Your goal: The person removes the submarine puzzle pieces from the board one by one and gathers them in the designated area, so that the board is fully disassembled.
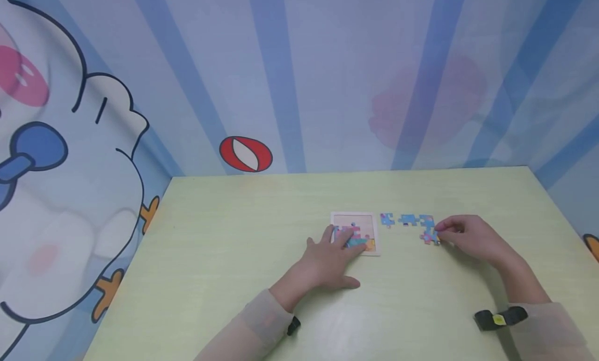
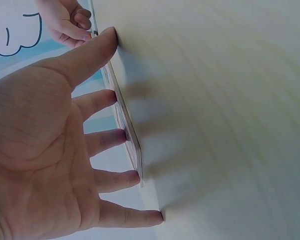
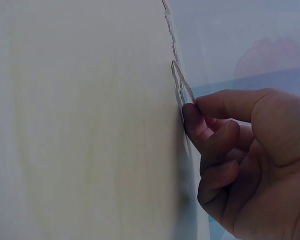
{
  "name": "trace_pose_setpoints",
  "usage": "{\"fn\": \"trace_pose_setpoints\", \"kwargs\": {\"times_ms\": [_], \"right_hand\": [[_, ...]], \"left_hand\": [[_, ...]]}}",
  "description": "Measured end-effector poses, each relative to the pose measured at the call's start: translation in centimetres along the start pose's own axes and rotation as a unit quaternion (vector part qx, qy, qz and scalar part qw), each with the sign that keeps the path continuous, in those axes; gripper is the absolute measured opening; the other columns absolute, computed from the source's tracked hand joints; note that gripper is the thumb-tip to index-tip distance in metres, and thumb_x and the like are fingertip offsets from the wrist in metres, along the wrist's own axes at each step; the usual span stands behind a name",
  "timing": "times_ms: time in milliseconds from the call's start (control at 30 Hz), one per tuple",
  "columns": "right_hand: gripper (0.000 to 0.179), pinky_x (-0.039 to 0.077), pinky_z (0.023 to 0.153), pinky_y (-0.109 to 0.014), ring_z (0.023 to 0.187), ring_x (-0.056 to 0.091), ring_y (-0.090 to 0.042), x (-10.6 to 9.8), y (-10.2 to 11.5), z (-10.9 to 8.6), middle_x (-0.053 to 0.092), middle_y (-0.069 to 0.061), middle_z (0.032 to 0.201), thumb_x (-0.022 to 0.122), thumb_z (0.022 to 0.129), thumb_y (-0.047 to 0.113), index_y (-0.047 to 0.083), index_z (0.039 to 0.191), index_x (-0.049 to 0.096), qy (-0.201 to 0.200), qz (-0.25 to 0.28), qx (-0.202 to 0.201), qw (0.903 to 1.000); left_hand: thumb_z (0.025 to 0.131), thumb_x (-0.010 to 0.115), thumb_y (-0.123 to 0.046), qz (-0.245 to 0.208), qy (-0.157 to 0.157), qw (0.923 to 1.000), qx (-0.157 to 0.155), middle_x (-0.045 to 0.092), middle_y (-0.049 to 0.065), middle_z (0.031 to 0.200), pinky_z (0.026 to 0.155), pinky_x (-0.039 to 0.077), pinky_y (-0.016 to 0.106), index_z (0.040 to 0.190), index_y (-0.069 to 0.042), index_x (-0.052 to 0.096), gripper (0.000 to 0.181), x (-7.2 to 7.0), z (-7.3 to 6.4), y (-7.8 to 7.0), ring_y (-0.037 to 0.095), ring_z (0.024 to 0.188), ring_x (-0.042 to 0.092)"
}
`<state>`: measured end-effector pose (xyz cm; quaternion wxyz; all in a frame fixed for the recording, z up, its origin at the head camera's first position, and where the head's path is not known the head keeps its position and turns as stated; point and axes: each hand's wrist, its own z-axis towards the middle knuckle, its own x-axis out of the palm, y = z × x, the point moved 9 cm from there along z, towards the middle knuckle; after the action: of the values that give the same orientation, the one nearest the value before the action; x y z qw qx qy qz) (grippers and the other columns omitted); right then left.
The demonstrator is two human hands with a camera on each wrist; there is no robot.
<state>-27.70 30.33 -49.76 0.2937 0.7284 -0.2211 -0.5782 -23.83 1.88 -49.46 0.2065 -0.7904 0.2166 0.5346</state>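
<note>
Beyond the puzzle tray (image 1: 376, 233), we see the pale yellow table (image 1: 234, 236) meet a blue striped backdrop (image 1: 323, 90). The left hand (image 1: 326, 263) rests on the tray, fingers spread wide; to the tray's right, the right hand (image 1: 472, 239) pinches a puzzle piece (image 1: 428, 237) near other pieces (image 1: 408, 220).

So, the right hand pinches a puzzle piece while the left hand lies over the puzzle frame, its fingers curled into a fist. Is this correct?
Not the fist: the left hand lies over the puzzle frame with fingers spread, as the left wrist view shows. The right hand does pinch a puzzle piece.
</note>
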Motion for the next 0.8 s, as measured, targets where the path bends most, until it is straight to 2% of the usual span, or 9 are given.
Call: {"fn": "trace_pose_setpoints", "kwargs": {"times_ms": [400,600,800], "right_hand": [[0.028,0.049,0.071,-0.037,0.088,0.06,-0.023,-0.1,-0.2,0.1,0.07,-0.006,0.098,0.07,0.1,0.024,0.001,0.115,0.074,0.003,-0.027,0.013,0.9995],[0.03,0.048,0.071,-0.037,0.087,0.059,-0.022,-0.3,0.1,0.1,0.069,-0.006,0.098,0.069,0.1,0.024,0.0,0.118,0.072,-0.003,-0.028,0.0,0.9996],[0.03,0.048,0.071,-0.037,0.089,0.059,-0.023,0.0,1.4,0.2,0.068,-0.006,0.1,0.068,0.101,0.026,0.002,0.119,0.072,-0.004,-0.022,-0.012,0.9997]], "left_hand": [[0.092,0.068,-0.065,0.0,0.002,1.0,-0.001,0.016,-0.003,0.173,0.106,0.038,0.071,0.163,-0.043,0.032,0.082,0.0,0.0,0.0,0.04,0.155,0.017],[0.092,0.068,-0.065,-0.001,0.002,1.0,0.0,0.016,-0.003,0.173,0.106,0.038,0.071,0.163,-0.042,0.033,0.082,-0.1,0.0,0.0,0.039,0.155,0.017],[0.091,0.069,-0.066,-0.006,-0.01,0.9999,0.001,0.014,-0.004,0.173,0.107,0.033,0.074,0.162,-0.042,0.033,0.083,0.0,0.0,0.2,0.041,0.156,0.015]]}}
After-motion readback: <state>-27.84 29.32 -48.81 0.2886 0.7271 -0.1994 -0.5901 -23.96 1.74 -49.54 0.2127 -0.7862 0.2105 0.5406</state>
